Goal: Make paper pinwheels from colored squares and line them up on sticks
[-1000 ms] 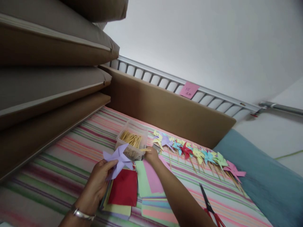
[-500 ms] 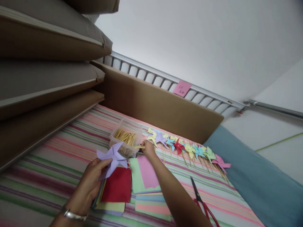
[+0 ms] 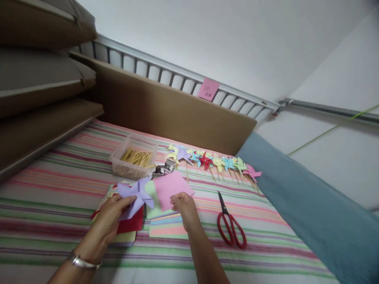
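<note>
My left hand (image 3: pixel 114 211) is closed on a purple paper pinwheel (image 3: pixel 139 196), thumb on top and the pointed blades spread outward. My right hand (image 3: pixel 183 205) hovers over a pink paper sheet (image 3: pixel 173 186), its fingers pinched together. Whatever those fingertips may hold is too small to make out. Beneath the pinwheel lies a stack with red paper (image 3: pixel 133 221) on top, partly covered by it. Light green paper (image 3: pixel 151 205) and several other coloured sheets (image 3: pixel 167 228) sit under and below the pink sheet.
Wooden sticks (image 3: pixel 136 157) fill a clear plastic box (image 3: pixel 118 167), with small dark and silver boxes (image 3: pixel 160 169) beside it. Finished pinwheels (image 3: pixel 205 160) lie in a row at the back. Red-handled scissors (image 3: pixel 227 223) rest at right. A brown board (image 3: pixel 177 112) stands behind.
My right hand has come away from beside the stick box, back toward me over the pink paper. The left still grips the pinwheel. The whole view has shifted.
</note>
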Demonstrator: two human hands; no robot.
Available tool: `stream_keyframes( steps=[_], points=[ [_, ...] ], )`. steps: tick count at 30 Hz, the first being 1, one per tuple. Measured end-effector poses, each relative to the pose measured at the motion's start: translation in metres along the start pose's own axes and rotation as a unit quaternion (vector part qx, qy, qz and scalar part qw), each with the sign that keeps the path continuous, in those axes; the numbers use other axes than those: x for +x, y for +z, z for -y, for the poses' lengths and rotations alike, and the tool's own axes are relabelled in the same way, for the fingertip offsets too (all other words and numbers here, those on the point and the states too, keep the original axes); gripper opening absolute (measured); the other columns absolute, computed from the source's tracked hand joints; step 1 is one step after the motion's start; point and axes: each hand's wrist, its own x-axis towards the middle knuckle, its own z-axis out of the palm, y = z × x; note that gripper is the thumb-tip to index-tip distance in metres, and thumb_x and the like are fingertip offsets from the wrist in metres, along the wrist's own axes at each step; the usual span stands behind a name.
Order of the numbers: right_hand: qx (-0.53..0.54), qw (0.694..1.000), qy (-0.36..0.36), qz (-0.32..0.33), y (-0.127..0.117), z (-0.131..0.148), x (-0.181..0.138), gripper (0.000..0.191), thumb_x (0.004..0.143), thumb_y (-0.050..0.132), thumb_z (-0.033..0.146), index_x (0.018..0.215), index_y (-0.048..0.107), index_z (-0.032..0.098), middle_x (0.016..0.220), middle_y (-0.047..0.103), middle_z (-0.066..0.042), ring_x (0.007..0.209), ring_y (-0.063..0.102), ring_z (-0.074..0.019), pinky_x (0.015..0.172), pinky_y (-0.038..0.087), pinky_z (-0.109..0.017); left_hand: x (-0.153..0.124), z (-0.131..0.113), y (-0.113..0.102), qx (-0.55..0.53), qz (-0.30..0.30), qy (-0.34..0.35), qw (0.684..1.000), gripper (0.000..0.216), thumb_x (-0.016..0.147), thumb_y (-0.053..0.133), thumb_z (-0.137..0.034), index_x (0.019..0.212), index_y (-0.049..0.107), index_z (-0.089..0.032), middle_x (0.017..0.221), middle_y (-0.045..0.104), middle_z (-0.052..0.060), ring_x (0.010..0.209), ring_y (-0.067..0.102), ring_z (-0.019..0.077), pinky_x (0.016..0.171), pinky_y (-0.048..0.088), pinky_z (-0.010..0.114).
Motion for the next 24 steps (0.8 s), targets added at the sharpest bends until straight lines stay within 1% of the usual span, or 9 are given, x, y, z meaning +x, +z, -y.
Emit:
stream_keyframes(
  steps=[4,7,10,13,16,18,19,21,24],
  points=[
    [0.055,0.997,0.014,0.043,-0.007,0.008,0.0,0.013,0.061,0.068,0.024,0.062,0.059,0.014,0.057,0.063,0.0,0.048,0.055,-0.0102,0.048,0.042,-0.022,0.006,0.01,0.008,0.031,-0.026,-0.003,0.999,0.016,0.055,0.077,-0.019,0.062,0.066,-0.012,0.056,0.068,0.002,0.05,0.058,0.0113,0.048,0.042,0.019],
    [0.112,0.99,0.038,0.076,-0.007,0.007,0.0,0.014,0.061,0.071,0.023,0.063,0.06,0.015,0.055,0.06,0.002,0.048,0.052,-0.0094,0.043,0.04,-0.019,0.012,0.017,0.019,0.036,-0.033,-0.009,0.999,0.015,0.054,0.076,-0.02,0.06,0.065,-0.012,0.054,0.068,0.002,0.049,0.056,0.011,0.046,0.041,0.019],
    [0.185,0.974,0.081,0.098,-0.008,0.003,0.002,0.02,0.06,0.074,0.027,0.064,0.058,0.015,0.053,0.057,0.003,0.044,0.048,-0.0072,0.037,0.034,-0.016,0.018,0.023,0.031,0.034,-0.029,-0.012,0.999,0.015,0.053,0.076,-0.019,0.06,0.065,-0.013,0.052,0.066,0.0,0.048,0.055,0.0107,0.046,0.04,0.019],
    [0.263,0.952,0.124,0.097,-0.01,-0.001,0.009,0.027,0.056,0.079,0.03,0.064,0.057,0.015,0.056,0.058,0.003,0.047,0.049,-0.0055,0.04,0.036,-0.014,0.022,0.027,0.041,0.04,-0.009,-0.01,0.999,0.014,0.054,0.075,-0.02,0.062,0.066,-0.013,0.054,0.067,0.0,0.049,0.056,0.0109,0.048,0.041,0.02],
    [0.32,0.933,0.144,0.08,-0.013,-0.005,0.017,0.028,0.054,0.081,0.027,0.066,0.059,0.015,0.061,0.062,0.001,0.054,0.056,-0.0076,0.05,0.046,-0.017,0.025,0.027,0.046,0.046,-0.001,-0.014,0.999,0.012,0.055,0.075,-0.02,0.059,0.066,-0.014,0.052,0.066,-0.001,0.047,0.054,0.0101,0.047,0.04,0.019],
    [0.345,0.924,0.149,0.069,-0.014,-0.007,0.019,0.024,0.058,0.08,0.025,0.07,0.062,0.014,0.066,0.066,-0.002,0.064,0.063,-0.0122,0.063,0.053,-0.024,0.026,0.026,0.047,0.048,-0.009,-0.018,0.999,0.01,0.056,0.075,-0.019,0.059,0.066,-0.015,0.052,0.066,-0.001,0.046,0.054,0.0101,0.046,0.04,0.019],
    [0.356,0.921,0.148,0.064,-0.014,-0.007,0.018,0.021,0.06,0.078,0.023,0.072,0.063,0.014,0.069,0.068,-0.004,0.07,0.065,-0.0146,0.07,0.054,-0.028,0.026,0.025,0.047,0.048,-0.015,-0.017,0.999,0.009,0.056,0.075,-0.018,0.059,0.067,-0.015,0.052,0.066,-0.001,0.047,0.054,0.0103,0.046,0.04,0.019],
    [0.372,0.915,0.144,0.058,-0.014,-0.007,0.015,0.017,0.063,0.075,0.017,0.076,0.065,0.014,0.077,0.07,-0.007,0.081,0.067,-0.0183,0.084,0.051,-0.033,0.026,0.024,0.047,0.046,-0.021,-0.015,0.999,0.008,0.056,0.075,-0.016,0.059,0.067,-0.015,0.054,0.067,-0.001,0.048,0.055,0.0107,0.047,0.041,0.019],
    [0.389,0.909,0.132,0.066,-0.014,-0.002,0.007,0.023,0.059,0.071,0.005,0.081,0.067,0.012,0.084,0.071,-0.01,0.09,0.067,-0.0219,0.095,0.046,-0.038,0.025,0.023,0.045,0.044,-0.013,-0.015,0.999,0.008,0.057,0.075,-0.016,0.062,0.069,-0.015,0.058,0.069,0.001,0.052,0.058,0.0115,0.05,0.043,0.019]
  ],
)
